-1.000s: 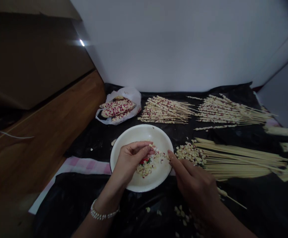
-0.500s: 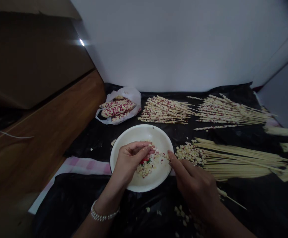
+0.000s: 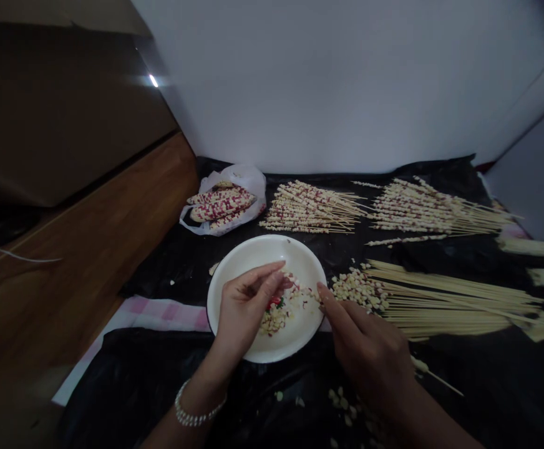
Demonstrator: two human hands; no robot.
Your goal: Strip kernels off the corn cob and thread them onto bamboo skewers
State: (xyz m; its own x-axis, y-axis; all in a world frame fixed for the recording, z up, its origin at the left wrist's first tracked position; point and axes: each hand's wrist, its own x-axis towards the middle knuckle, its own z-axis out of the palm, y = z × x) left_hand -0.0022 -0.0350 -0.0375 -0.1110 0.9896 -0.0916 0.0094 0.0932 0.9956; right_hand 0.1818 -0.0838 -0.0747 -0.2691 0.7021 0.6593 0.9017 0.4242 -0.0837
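A white bowl with loose corn kernels in it stands in front of me. My left hand is over the bowl, thumb against its fingers; anything small in that pinch is hidden. Beside the bowl's right rim my right hand is closed on a skewer, mostly hidden by the hand. A short row of cream and dark red kernels sticks out from its fingertips over the bowl, pointing at my left hand. A red and green pattern shows on the bowl's bottom.
Bare skewers lie at the right, with a heap of kernels at their near ends. Behind are two piles of filled skewers and a plastic bag of corn cobs. Black plastic sheeting covers the surface.
My left hand's fingers have straightened and risen slightly, and the pale kernel at its fingertips no longer shows. My right hand stays nearly still.
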